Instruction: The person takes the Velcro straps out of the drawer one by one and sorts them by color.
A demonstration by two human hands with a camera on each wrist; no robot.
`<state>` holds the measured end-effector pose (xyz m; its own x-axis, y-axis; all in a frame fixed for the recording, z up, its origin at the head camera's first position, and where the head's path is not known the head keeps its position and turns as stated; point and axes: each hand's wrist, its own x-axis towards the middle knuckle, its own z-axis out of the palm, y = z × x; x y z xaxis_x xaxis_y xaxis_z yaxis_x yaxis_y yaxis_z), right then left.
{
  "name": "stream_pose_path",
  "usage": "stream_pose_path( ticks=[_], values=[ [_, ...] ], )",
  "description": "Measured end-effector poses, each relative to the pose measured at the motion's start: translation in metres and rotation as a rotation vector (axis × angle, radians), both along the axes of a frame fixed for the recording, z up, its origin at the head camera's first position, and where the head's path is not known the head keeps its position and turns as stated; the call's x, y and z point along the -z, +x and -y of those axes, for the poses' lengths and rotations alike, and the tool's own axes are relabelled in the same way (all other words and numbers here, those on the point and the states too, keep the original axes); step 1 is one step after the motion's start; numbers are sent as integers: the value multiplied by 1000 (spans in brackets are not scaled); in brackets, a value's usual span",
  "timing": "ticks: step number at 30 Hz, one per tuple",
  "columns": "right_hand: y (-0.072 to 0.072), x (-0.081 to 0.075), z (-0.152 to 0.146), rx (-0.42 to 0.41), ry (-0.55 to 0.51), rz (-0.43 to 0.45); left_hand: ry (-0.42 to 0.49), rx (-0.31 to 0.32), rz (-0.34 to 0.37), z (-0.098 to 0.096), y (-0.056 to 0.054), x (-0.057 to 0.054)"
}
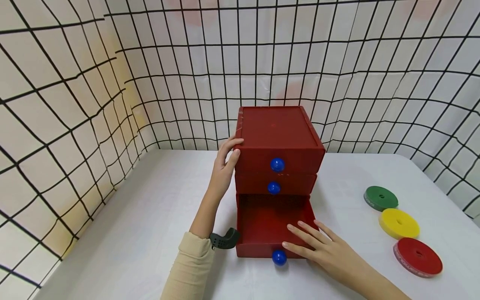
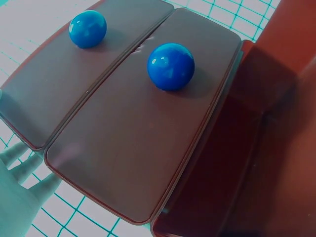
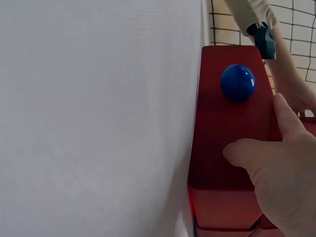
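Observation:
A dark red drawer cabinet with three drawers stands in the middle of the table in the head view. Its bottom drawer is pulled out and shows a bare floor. The top two drawers are closed, each with a blue knob. My left hand rests against the cabinet's upper left side, fingers extended. My right hand lies over the drawer's front right corner with fingers spread. In the right wrist view its thumb overlaps the drawer front, and a finger reaches along the rim.
On the table's right side lie three flat rolls: green, yellow and red. A white wall with a black grid rises behind and at both sides. A dark band sits at my left wrist.

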<state>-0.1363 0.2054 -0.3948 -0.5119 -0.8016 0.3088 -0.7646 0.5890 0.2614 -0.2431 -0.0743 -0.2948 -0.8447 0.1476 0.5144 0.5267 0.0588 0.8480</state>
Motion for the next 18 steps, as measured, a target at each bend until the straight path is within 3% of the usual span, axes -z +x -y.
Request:
stream_pose_path(
  ticks=[7,18],
  values=[
    [-7,-1,3,34,4,-11,2,-1,3,0,0,0],
    [-25,2,7,34,-78,-92,1,2,2,-1,0,0]
  ],
)
